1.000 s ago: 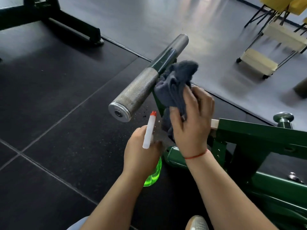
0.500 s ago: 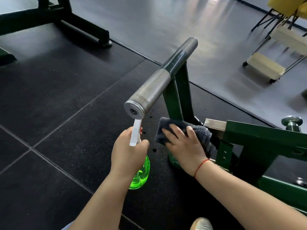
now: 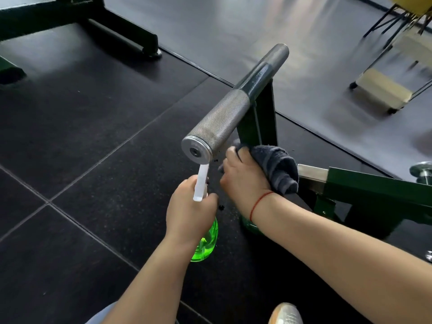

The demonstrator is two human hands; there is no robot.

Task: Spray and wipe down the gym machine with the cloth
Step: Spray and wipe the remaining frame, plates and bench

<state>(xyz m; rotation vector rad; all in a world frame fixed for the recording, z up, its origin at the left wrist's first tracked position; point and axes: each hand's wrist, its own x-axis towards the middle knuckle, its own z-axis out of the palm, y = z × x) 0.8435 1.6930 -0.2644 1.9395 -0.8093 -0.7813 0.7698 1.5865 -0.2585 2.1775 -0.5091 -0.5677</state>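
A green gym machine stands at the right, with a knurled steel handle bar on a green upright post. My right hand grips a dark grey cloth and presses it against the base of that post, just below the bar's near end. My left hand holds a green spray bottle by its white trigger head, nozzle pointing up under the bar's end cap. The bottle's neck is hidden by my fingers.
Black rubber floor tiles lie around me, with grey flooring beyond. Another machine's dark frame stands at the upper left. A wheeled cart with pale shelves is at the upper right. My shoe shows at the bottom edge.
My right hand brought the cloth down from beside the bar to the base of the post, then shifted it slightly up along the post. The spray bottle stayed below the bar's end.
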